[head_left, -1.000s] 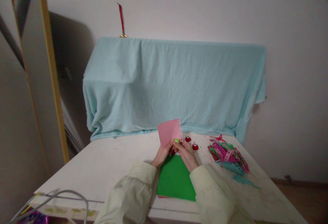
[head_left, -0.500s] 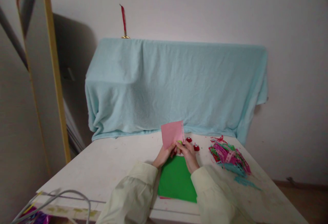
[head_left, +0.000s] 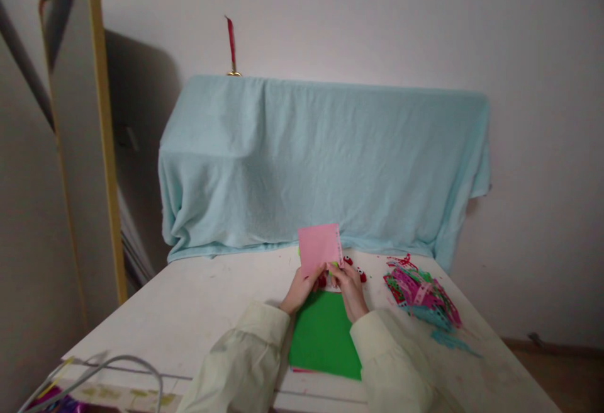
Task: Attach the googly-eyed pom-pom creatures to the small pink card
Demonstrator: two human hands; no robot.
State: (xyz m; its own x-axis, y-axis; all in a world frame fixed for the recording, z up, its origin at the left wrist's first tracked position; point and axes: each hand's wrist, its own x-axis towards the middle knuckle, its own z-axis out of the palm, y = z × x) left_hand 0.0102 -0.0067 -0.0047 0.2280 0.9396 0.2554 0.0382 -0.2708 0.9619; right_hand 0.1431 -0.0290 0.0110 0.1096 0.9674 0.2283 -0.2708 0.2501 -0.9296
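Pink paper [head_left: 319, 247] upright above bench [head_left: 198, 312], pinched by left hand [head_left: 302, 288]; right hand [head_left: 350, 284] closed on green punch [head_left: 333, 266] at its edge. Right edge punched; rest uncut. Green sheet [head_left: 323, 336] below, punched strips [head_left: 419, 290] right.

We see two bare hands, the left hand [head_left: 298, 289] and right hand [head_left: 353, 288], coming out of loose, pale cream-yellow sleeves [head_left: 245, 356] with gathered cuffs, fabric softly creased along both forearms.
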